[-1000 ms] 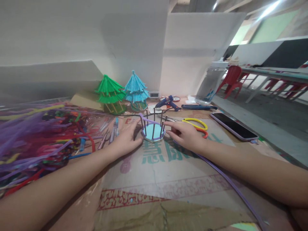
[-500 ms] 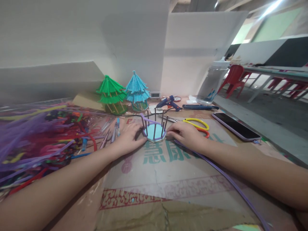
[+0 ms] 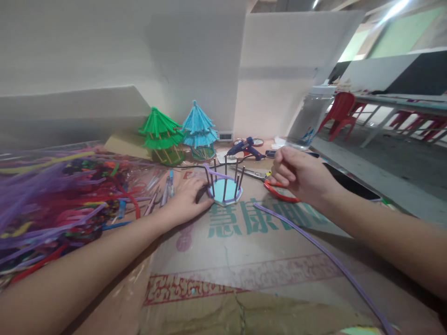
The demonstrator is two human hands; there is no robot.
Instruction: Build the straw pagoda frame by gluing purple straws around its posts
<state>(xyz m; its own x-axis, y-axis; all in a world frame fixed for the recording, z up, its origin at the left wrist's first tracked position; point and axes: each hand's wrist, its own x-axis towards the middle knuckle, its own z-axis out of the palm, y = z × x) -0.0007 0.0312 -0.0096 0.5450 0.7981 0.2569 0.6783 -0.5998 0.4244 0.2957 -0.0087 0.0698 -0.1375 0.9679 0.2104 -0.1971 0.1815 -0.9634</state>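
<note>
My left hand (image 3: 188, 199) rests on the cardboard, thumb and forefinger at the left edge of a small pale-blue eight-sided base (image 3: 224, 190) with a purple rim and brown upright sticks. A purple strip lies between those sticks. My right hand (image 3: 298, 174) is raised with curled fingers over the scissors (image 3: 282, 194); it hides their yellow handle almost wholly, and what its fingers hold, if anything, does not show. A purple pipe cleaner (image 3: 314, 243) lies loose on the cardboard, curving toward the front right.
Pipe cleaners (image 3: 52, 200) of many colours pile up at left. Behind stand a green model pavilion (image 3: 161, 132), a blue one (image 3: 198, 128) and a glue gun (image 3: 246, 148). A water bottle (image 3: 312, 116) and a partly hidden phone (image 3: 352, 184) are at right.
My right hand has left the base's right side and moved up and right over the scissors. The purple pipe cleaner's near end is now uncovered. My left hand has stayed put.
</note>
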